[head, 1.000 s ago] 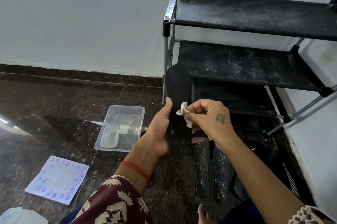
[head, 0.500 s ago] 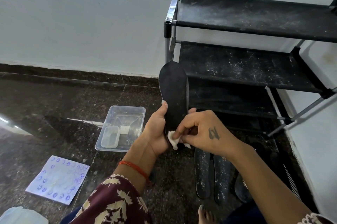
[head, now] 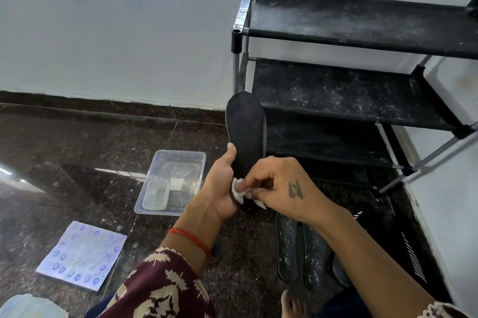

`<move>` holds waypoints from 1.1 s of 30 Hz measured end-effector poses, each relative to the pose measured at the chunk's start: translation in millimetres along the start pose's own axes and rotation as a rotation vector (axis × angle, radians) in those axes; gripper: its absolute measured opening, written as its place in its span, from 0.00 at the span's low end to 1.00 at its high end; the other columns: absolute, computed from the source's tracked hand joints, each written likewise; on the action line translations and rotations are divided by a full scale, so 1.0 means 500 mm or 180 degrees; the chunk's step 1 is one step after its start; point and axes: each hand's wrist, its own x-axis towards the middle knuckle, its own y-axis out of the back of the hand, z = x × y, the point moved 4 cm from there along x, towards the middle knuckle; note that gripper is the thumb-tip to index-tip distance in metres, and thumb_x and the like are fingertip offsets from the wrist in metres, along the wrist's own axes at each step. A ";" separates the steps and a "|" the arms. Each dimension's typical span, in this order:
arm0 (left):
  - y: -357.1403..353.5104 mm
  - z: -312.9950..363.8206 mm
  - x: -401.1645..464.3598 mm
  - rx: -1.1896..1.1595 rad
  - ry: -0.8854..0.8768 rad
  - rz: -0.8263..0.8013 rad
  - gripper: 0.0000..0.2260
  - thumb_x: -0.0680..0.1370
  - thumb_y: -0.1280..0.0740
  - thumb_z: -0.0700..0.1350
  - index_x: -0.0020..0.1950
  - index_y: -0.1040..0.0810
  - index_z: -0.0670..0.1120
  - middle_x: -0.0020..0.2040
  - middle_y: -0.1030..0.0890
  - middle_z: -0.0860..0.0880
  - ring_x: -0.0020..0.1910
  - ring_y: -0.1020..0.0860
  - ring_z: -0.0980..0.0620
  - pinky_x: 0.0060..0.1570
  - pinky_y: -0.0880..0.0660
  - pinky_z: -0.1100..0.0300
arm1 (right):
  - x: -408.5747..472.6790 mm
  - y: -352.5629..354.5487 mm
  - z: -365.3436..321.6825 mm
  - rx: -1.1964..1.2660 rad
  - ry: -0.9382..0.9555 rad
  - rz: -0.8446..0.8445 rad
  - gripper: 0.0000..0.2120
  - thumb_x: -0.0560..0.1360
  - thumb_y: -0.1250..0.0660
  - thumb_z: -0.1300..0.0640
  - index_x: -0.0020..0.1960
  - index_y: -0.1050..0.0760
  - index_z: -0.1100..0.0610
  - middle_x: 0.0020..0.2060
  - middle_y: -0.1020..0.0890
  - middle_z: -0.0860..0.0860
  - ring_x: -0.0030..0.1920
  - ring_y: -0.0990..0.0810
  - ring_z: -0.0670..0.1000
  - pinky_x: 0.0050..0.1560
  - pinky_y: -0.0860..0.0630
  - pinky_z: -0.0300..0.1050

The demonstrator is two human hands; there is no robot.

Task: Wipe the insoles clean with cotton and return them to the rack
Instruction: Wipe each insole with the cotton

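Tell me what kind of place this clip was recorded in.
Probably a home entryway or room corner: a dusty tiered shoe rack stands against a plain painted wall, over a polished dark stone floor where insoles lie.

rack shelves bare, dusty insoles and clear tub crowd the floor

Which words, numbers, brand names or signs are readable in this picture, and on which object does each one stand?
No text can be read for certain.
Right hand: a small dark tattoo mark on its back, too blurred to read.
Blue-and-white sheet on the floor: rows of blue round marks, too small to read.
Dark item with white stripes under the rack: stripes only, no letters visible.
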 end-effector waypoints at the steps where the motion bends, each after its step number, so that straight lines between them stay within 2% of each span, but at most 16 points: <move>1: 0.002 0.000 0.001 0.0020 0.0004 0.0012 0.28 0.81 0.49 0.60 0.51 0.21 0.38 0.45 0.16 0.40 0.40 0.16 0.46 0.40 0.20 0.52 | -0.001 0.000 -0.001 0.0031 0.0061 -0.0116 0.09 0.65 0.26 0.65 0.39 0.16 0.52 0.37 0.18 0.43 0.40 0.20 0.42 0.47 0.25 0.36; 3: 0.006 -0.001 0.004 0.0059 0.0022 0.0067 0.29 0.81 0.50 0.61 0.53 0.21 0.38 0.48 0.16 0.41 0.43 0.16 0.46 0.43 0.23 0.50 | -0.006 0.001 0.000 -0.0135 0.0139 -0.0356 0.11 0.65 0.29 0.66 0.37 0.16 0.50 0.37 0.17 0.42 0.40 0.20 0.41 0.54 0.26 0.38; 5: 0.008 -0.001 0.008 0.0103 -0.0030 0.0071 0.29 0.81 0.51 0.61 0.55 0.22 0.39 0.48 0.16 0.41 0.43 0.16 0.46 0.44 0.24 0.51 | -0.009 0.004 0.009 -0.0563 0.0112 -0.0359 0.14 0.65 0.32 0.65 0.38 0.16 0.47 0.37 0.17 0.42 0.41 0.20 0.42 0.52 0.24 0.43; 8: 0.002 -0.001 0.008 0.0104 -0.0070 -0.0047 0.29 0.81 0.52 0.61 0.51 0.21 0.40 0.43 0.16 0.41 0.38 0.16 0.46 0.42 0.23 0.49 | -0.009 0.024 0.016 -0.0902 -0.0010 0.0374 0.12 0.66 0.31 0.64 0.40 0.17 0.48 0.38 0.18 0.45 0.41 0.20 0.45 0.43 0.22 0.47; 10: -0.004 -0.003 0.007 0.0084 -0.0044 -0.0135 0.29 0.81 0.52 0.61 0.51 0.21 0.40 0.41 0.16 0.40 0.36 0.16 0.45 0.37 0.20 0.50 | -0.007 0.033 0.014 -0.0720 -0.0097 0.0752 0.10 0.67 0.29 0.65 0.41 0.17 0.50 0.38 0.18 0.45 0.39 0.21 0.44 0.41 0.22 0.44; 11: -0.007 -0.004 0.007 0.0058 -0.0040 -0.0177 0.29 0.81 0.51 0.60 0.50 0.20 0.40 0.41 0.16 0.40 0.36 0.16 0.45 0.35 0.19 0.51 | -0.004 0.030 0.015 -0.0557 -0.0147 0.0776 0.09 0.67 0.28 0.64 0.42 0.18 0.51 0.38 0.19 0.45 0.39 0.21 0.43 0.41 0.22 0.42; 14: -0.008 -0.008 0.007 -0.0055 0.0000 -0.0238 0.31 0.81 0.50 0.60 0.45 0.17 0.38 0.39 0.16 0.40 0.35 0.16 0.46 0.34 0.19 0.54 | 0.001 0.008 0.009 -0.0135 -0.0279 0.0449 0.08 0.66 0.26 0.59 0.43 0.19 0.50 0.38 0.19 0.44 0.37 0.21 0.42 0.42 0.21 0.42; 18: 0.002 0.000 0.009 -0.0071 -0.0147 -0.0077 0.27 0.80 0.48 0.61 0.48 0.19 0.40 0.41 0.16 0.42 0.38 0.16 0.47 0.36 0.18 0.56 | -0.002 -0.005 -0.013 0.0362 -0.0156 -0.0020 0.11 0.65 0.25 0.65 0.42 0.19 0.51 0.37 0.19 0.43 0.36 0.20 0.44 0.39 0.21 0.40; 20: 0.006 0.001 0.009 -0.0060 -0.0138 -0.0007 0.28 0.80 0.48 0.61 0.51 0.19 0.39 0.47 0.16 0.39 0.43 0.16 0.45 0.41 0.18 0.54 | -0.004 -0.004 -0.022 0.0313 0.0009 -0.0212 0.11 0.65 0.27 0.67 0.40 0.19 0.51 0.36 0.19 0.43 0.36 0.19 0.44 0.41 0.22 0.39; 23: 0.005 0.000 0.007 -0.0021 -0.0062 0.0042 0.31 0.80 0.50 0.63 0.61 0.23 0.38 0.54 0.19 0.38 0.53 0.20 0.44 0.50 0.22 0.50 | -0.006 -0.003 -0.018 0.0007 0.0193 -0.0416 0.12 0.64 0.30 0.66 0.36 0.18 0.49 0.36 0.18 0.42 0.39 0.20 0.44 0.49 0.25 0.39; 25: 0.006 0.000 0.008 0.0006 -0.0076 0.0043 0.32 0.80 0.51 0.63 0.61 0.24 0.38 0.54 0.19 0.38 0.54 0.21 0.43 0.51 0.25 0.51 | -0.008 0.000 -0.009 -0.0324 0.0210 -0.0450 0.11 0.63 0.32 0.64 0.35 0.18 0.48 0.36 0.19 0.41 0.39 0.21 0.43 0.46 0.24 0.42; 27: 0.005 0.002 0.008 -0.0014 -0.0112 -0.0034 0.31 0.81 0.52 0.62 0.60 0.24 0.38 0.51 0.18 0.39 0.49 0.19 0.44 0.49 0.23 0.51 | -0.009 0.012 0.002 -0.0657 0.0127 -0.0171 0.11 0.64 0.32 0.63 0.36 0.18 0.48 0.35 0.20 0.41 0.38 0.24 0.41 0.41 0.24 0.41; 30: -0.003 0.000 0.006 -0.0008 -0.0111 -0.0225 0.28 0.82 0.52 0.60 0.57 0.22 0.40 0.45 0.16 0.39 0.40 0.16 0.44 0.35 0.19 0.52 | -0.009 0.036 0.011 -0.0822 -0.0085 0.0640 0.09 0.66 0.31 0.64 0.38 0.19 0.50 0.37 0.21 0.44 0.37 0.25 0.42 0.38 0.25 0.39; 31: -0.005 -0.002 0.006 0.0003 -0.0094 -0.0256 0.28 0.82 0.52 0.59 0.56 0.22 0.40 0.44 0.16 0.39 0.38 0.16 0.44 0.33 0.19 0.51 | -0.007 0.036 0.013 -0.0714 -0.0131 0.0781 0.09 0.66 0.31 0.65 0.38 0.19 0.51 0.37 0.21 0.45 0.37 0.24 0.42 0.39 0.24 0.39; 33: -0.007 -0.005 0.007 -0.0042 -0.0110 -0.0304 0.26 0.82 0.51 0.58 0.56 0.23 0.39 0.44 0.16 0.40 0.39 0.16 0.45 0.35 0.19 0.53 | -0.002 0.023 0.013 -0.0417 -0.0213 0.0696 0.08 0.66 0.30 0.64 0.40 0.20 0.52 0.37 0.21 0.45 0.37 0.22 0.43 0.39 0.22 0.43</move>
